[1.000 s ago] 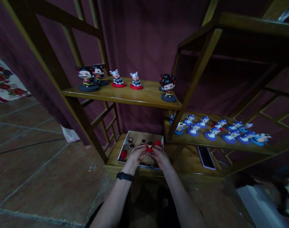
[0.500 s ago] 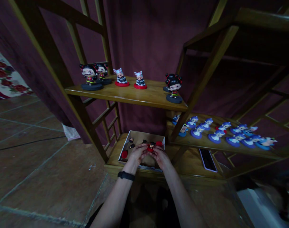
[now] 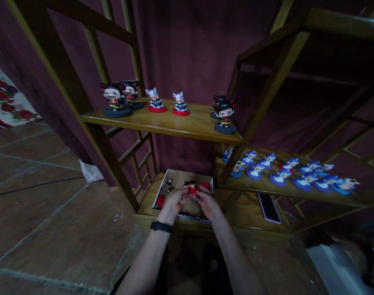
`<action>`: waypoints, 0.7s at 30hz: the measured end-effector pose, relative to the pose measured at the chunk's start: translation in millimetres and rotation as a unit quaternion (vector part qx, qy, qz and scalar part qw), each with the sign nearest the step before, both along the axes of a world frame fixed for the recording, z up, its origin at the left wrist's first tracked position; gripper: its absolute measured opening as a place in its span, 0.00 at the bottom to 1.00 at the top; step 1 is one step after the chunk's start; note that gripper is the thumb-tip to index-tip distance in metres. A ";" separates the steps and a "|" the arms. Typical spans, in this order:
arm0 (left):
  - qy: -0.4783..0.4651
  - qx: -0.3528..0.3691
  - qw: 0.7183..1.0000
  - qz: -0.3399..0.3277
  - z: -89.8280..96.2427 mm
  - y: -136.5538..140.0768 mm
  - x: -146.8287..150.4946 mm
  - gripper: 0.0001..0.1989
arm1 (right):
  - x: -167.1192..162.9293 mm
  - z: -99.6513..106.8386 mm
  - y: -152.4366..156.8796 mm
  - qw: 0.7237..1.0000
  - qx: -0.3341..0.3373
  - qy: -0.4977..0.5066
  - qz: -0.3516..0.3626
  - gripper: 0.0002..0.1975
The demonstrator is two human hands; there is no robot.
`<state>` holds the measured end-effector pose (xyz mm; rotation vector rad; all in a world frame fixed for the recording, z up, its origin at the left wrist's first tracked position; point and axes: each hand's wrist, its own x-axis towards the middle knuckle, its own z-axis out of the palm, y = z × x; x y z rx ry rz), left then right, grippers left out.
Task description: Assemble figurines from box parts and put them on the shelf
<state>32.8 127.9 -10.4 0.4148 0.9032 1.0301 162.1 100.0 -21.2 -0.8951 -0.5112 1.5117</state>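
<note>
Above a shallow cardboard box (image 3: pixel 190 172), my left hand (image 3: pixel 178 199) and my right hand (image 3: pixel 207 200) hold a small figurine (image 3: pixel 192 187) between their fingertips. It has a dark top and a red base. Both hands are closed on it, one from each side. Inside the box, loose small figures (image 3: pixel 170 181) lie to the left, near a red round base (image 3: pixel 160 200). Another red piece (image 3: pixel 206 186) sits at the box's right side, just past my right fingers. My hands hide part of the box floor.
Over the box, a wooden shelf (image 3: pixel 162 125) carries several black-haired figurines (image 3: pixel 224 114) and two white-haired ones on red bases (image 3: pixel 181 104). To the right, a lower shelf holds several purple-haired figurines (image 3: pixel 280 174). A phone (image 3: pixel 269 207) lies on the bottom board.
The figurine has shifted slightly left and up between my fingertips and shows more upright. Both hands stay over the box.
</note>
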 end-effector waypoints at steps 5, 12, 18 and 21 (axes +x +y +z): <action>-0.019 0.031 0.999 -0.026 7.0 -3.8 0.7 0.12 | 2.3 1.4 -0.5 1.000 0.012 0.004 0.005 0.11; 0.018 0.060 0.998 -0.020 7.7 -6.1 4.2 0.17 | 4.3 -4.6 1.0 1.000 0.005 0.011 -0.001 0.12; 0.045 0.086 0.995 -0.020 8.1 -5.6 5.3 0.21 | 3.8 -3.4 1.6 1.000 0.006 -0.008 0.006 0.12; 0.043 0.095 0.994 -0.017 6.3 -4.4 5.5 0.23 | 3.7 -2.7 1.9 1.000 0.005 -0.021 0.011 0.14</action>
